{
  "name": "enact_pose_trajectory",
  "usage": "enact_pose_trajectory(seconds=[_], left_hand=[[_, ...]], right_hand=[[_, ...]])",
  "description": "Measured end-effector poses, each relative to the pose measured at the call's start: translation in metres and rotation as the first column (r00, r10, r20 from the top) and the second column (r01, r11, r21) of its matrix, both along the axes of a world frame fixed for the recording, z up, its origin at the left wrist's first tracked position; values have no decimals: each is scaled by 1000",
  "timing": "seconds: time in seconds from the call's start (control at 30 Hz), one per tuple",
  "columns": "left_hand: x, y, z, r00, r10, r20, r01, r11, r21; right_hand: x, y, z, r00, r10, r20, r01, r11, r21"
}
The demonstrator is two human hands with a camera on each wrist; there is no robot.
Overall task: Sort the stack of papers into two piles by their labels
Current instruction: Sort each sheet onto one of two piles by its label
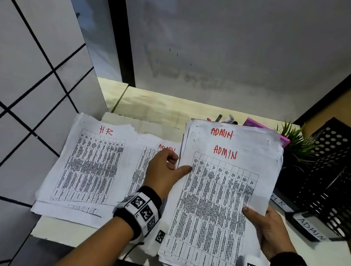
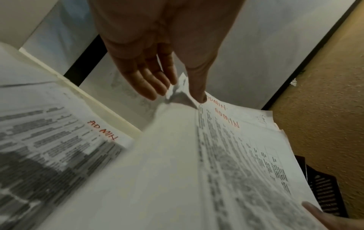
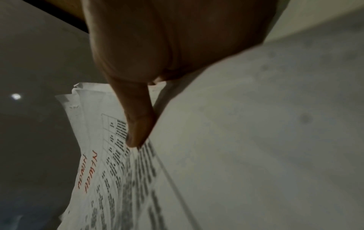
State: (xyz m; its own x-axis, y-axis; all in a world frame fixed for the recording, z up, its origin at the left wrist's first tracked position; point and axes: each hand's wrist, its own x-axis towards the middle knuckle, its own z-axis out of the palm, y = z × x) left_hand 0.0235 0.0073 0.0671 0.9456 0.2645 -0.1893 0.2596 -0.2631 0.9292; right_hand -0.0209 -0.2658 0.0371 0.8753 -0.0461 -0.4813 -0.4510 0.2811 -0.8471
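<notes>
My right hand point(image 1: 268, 227) grips the stack of papers point(image 1: 217, 201) at its lower right edge, thumb on top point(image 3: 138, 133), and holds it tilted above the table. The top sheet reads ADMIN in red, and so does the sheet behind it. My left hand point(image 1: 178, 165) pinches the top sheet's left edge, thumb point(image 2: 199, 96) on the printed face and fingers point(image 2: 151, 82) behind the edge. On the table lie an HR pile point(image 1: 90, 163) at the left and an ADMIN pile point(image 1: 143, 164) beside it, partly hidden by my left hand.
Black mesh trays point(image 1: 337, 180) stand at the right, with strips labelled HR point(image 1: 279, 201) and ADMIN point(image 1: 311, 228). A small green plant point(image 1: 296, 140) and a pink item point(image 1: 265, 128) sit behind the stack. The table point(image 1: 151, 104) ends at the left above a tiled floor point(image 1: 13, 95).
</notes>
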Motion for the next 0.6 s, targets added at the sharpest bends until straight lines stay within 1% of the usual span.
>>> enact_pose_trajectory(seconds=[0.17, 0.23, 0.3, 0.4, 0.47, 0.53, 0.6], left_hand=[[-3, -7, -3, 994, 106, 19, -103, 989, -109], [-3, -6, -4, 993, 109, 36, -104, 988, -112], [-4, -5, -7, 993, 99, 65, -94, 992, -83], [-11, -4, -11, 982, 16, 188, -24, 999, 40], [-17, -1, -15, 949, -53, 311, 18, 993, 115], [-23, 2, -17, 884, -132, 448, 47, 979, 196], [-30, 1, -16, 810, -240, 535, 99, 955, 279]], right_hand=[[-1, 3, 5, 1000, 11, 13, -11, 1000, -4], [-2, 4, 4, 1000, 0, 10, 0, 1000, -4], [-2, 5, 2, 1000, -6, 7, 6, 1000, -2], [-1, 7, 3, 1000, -14, 0, 14, 1000, -3], [0, 6, 2, 1000, -21, 2, 21, 1000, -3], [1, 5, 2, 1000, -25, -1, 25, 1000, 4], [1, 4, 1, 1000, -29, -6, 29, 1000, 9]])
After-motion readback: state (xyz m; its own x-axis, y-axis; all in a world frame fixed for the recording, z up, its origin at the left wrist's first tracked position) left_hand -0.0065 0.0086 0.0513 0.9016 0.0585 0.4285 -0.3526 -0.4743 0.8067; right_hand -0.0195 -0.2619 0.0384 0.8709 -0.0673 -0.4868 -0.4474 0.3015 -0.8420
